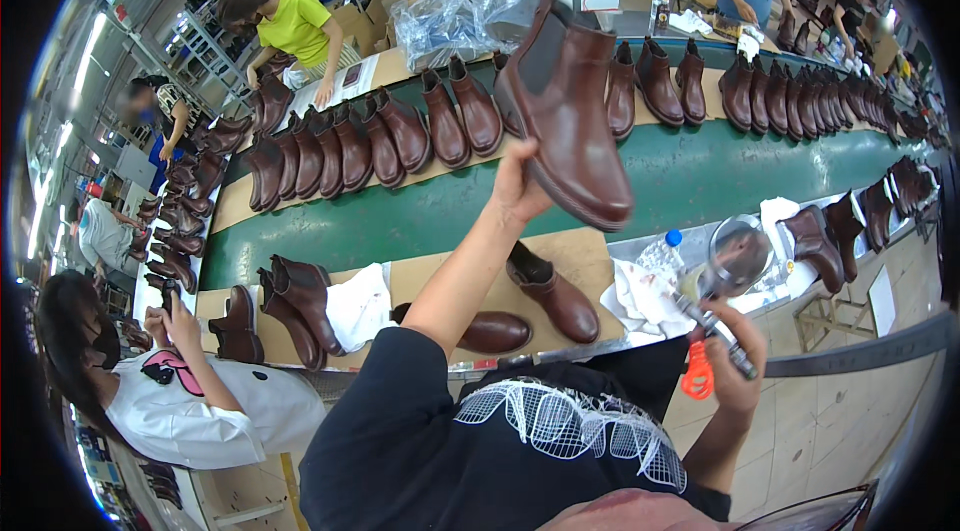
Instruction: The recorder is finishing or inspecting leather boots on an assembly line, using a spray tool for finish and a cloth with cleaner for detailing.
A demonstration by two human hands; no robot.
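My left hand is raised over the bench, its fingers closed around the sole of a brown leather Chelsea boot. The boot is tilted, toe pointing down to the right. Lower on the right, my right hand grips what looks like a spray gun with a rounded, see-through cup and a bright orange part hanging below; its outline is partly blurred. On the cardboard beneath my left arm rest another brown boot and one more boot, partly covered by my arm.
A white cloth and a clear bottle with a blue cap lie right of the cardboard. Beyond runs a green conveyor lined with brown boots. A person in white stands close at left; others work across the line.
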